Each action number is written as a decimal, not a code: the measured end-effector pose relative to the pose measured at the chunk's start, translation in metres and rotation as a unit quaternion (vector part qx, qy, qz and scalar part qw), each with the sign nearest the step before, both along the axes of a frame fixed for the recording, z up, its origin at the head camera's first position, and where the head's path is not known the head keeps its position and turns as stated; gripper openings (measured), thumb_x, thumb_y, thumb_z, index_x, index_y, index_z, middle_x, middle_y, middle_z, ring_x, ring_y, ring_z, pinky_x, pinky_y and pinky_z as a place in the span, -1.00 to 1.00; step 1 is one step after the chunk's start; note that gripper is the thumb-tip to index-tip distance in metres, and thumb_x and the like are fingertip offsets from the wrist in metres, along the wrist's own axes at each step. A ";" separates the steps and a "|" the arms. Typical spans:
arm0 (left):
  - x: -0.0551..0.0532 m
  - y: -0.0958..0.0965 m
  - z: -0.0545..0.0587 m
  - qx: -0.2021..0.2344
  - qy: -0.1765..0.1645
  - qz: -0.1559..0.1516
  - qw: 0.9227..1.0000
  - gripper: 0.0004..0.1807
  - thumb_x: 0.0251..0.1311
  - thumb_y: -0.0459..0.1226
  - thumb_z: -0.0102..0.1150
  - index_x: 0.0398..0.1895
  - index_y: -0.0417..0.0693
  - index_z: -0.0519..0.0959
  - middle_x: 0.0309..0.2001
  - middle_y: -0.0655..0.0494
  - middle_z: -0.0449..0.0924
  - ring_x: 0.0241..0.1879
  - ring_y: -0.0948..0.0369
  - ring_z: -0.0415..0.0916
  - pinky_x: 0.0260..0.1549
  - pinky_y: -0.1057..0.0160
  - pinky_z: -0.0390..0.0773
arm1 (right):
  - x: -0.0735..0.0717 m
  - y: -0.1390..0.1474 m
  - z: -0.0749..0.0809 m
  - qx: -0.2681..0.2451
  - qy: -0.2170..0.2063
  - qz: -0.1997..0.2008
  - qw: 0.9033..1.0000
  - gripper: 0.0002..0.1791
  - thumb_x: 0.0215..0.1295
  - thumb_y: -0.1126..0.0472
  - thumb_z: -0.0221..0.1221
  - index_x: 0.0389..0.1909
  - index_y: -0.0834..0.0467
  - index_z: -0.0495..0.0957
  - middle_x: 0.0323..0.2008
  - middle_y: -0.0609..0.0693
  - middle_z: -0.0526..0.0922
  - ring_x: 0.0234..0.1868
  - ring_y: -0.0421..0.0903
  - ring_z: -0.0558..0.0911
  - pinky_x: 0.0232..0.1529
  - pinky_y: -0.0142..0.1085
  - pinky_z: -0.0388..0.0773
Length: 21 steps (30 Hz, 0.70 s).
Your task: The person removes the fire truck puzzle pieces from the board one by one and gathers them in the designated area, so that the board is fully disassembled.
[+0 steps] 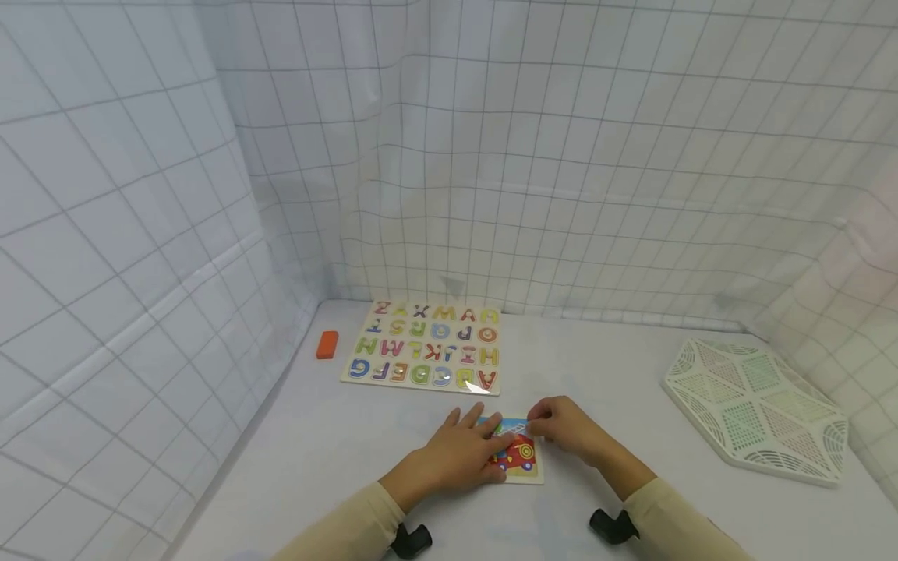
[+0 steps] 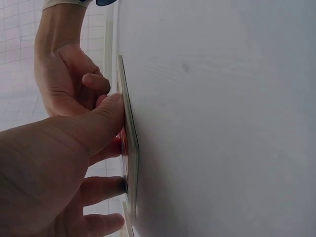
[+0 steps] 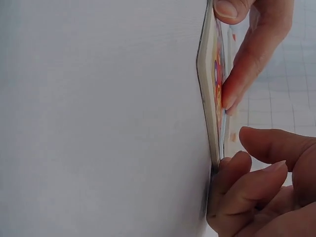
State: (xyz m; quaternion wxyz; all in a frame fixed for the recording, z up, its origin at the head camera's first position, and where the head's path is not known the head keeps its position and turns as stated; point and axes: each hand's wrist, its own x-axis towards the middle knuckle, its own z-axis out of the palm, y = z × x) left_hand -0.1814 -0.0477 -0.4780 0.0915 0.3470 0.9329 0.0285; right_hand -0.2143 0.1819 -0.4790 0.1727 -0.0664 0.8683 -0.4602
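A small picture puzzle board point(image 1: 515, 477), showing a red vehicle with a ladder on blue and yellow, lies on the white table. My left hand point(image 1: 459, 458) rests across its left part, fingers spread, hiding much of the picture. In the left wrist view, the left thumb point(image 2: 112, 106) touches the board's near edge. My right hand point(image 1: 564, 427) is at the board's far right corner. Its fingers point(image 3: 234, 190) are curled against that corner, with the thumb point(image 3: 261, 140) raised apart from them. I cannot tell whether these fingers grip the board.
Behind the small board lies a large alphabet peg board point(image 1: 421, 377) with colourful letters. An orange block point(image 1: 327, 344) sits to its left. On the right is a white latticed panel point(image 1: 758, 405). Gridded white curtains point(image 1: 519, 156) enclose the table at the back and sides.
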 end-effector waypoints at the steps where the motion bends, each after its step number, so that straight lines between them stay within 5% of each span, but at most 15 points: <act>1: 0.000 0.000 0.000 -0.001 0.002 0.000 1.000 -0.32 0.37 0.27 0.03 0.53 0.46 0.29 0.56 0.15 0.22 0.57 -0.11 0.05 0.41 -0.28 0.20 | -0.001 -0.001 -0.001 -0.002 -0.004 -0.004 1.000 -0.83 0.24 0.26 0.29 -0.20 0.26 0.63 -0.41 0.00 0.58 -0.45 -0.11 0.48 -0.51 -0.33 0.43; 21: 0.001 0.002 -0.001 -0.008 0.013 0.004 1.000 -0.32 0.34 0.28 0.07 0.51 0.47 0.32 0.55 0.16 0.23 0.59 -0.11 -0.01 0.41 -0.30 0.19 | -0.010 -0.007 -0.003 0.002 -0.021 -0.038 0.999 -0.88 0.18 0.33 0.33 -0.36 0.21 0.55 -0.54 0.02 0.53 -0.56 -0.12 0.43 -0.56 -0.33 0.34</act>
